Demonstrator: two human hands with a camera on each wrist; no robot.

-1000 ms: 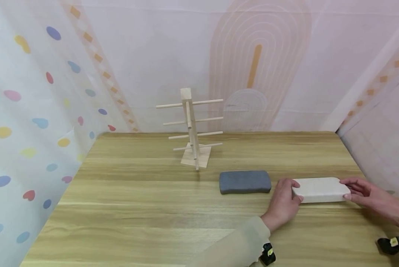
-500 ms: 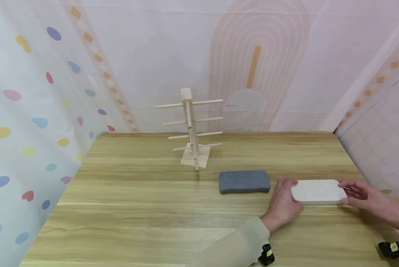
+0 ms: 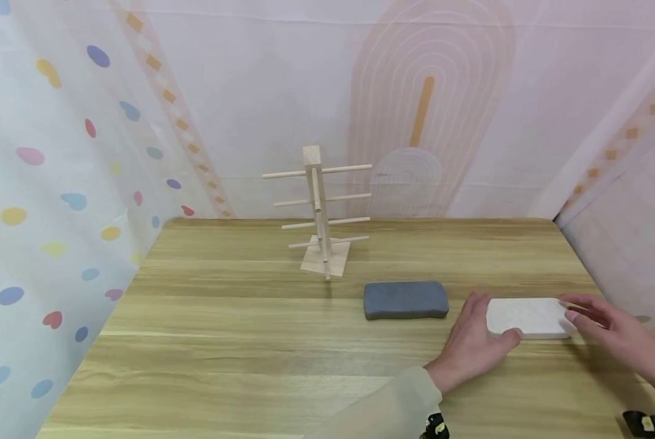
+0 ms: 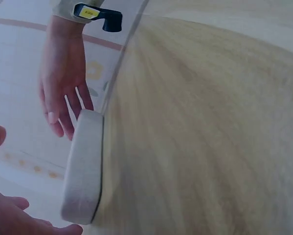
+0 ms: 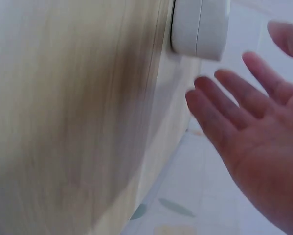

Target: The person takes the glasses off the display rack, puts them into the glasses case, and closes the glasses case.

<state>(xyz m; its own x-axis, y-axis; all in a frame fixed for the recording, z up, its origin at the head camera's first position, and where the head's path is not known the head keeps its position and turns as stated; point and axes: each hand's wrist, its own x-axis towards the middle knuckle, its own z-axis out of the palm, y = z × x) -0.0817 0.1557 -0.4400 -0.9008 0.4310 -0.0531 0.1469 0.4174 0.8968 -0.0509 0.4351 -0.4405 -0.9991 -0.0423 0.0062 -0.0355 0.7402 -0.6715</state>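
A white glasses case (image 3: 530, 316) lies flat on the wooden table at the right, its long side running left to right. In the right wrist view a seam shows along the side of the case (image 5: 197, 29). My left hand (image 3: 470, 347) is at its left end, fingers loose and thumb spread near the front edge. At the other end my right hand (image 3: 618, 335) has its fingers extended; in the right wrist view a gap shows between those fingers and the case. Left of the left hand lies a dark grey glasses case (image 3: 406, 299), also flat.
Toward the back middle stands a wooden rack (image 3: 318, 201) with several thin pegs on a square base. The wooden table (image 3: 223, 341) meets a patterned cloth backdrop (image 3: 278, 91) behind and at both sides.
The white case has come down flat onto the table and sits slightly nearer. Both hands have loosened from its ends; the left thumb has spread outward. The view has shifted slightly.
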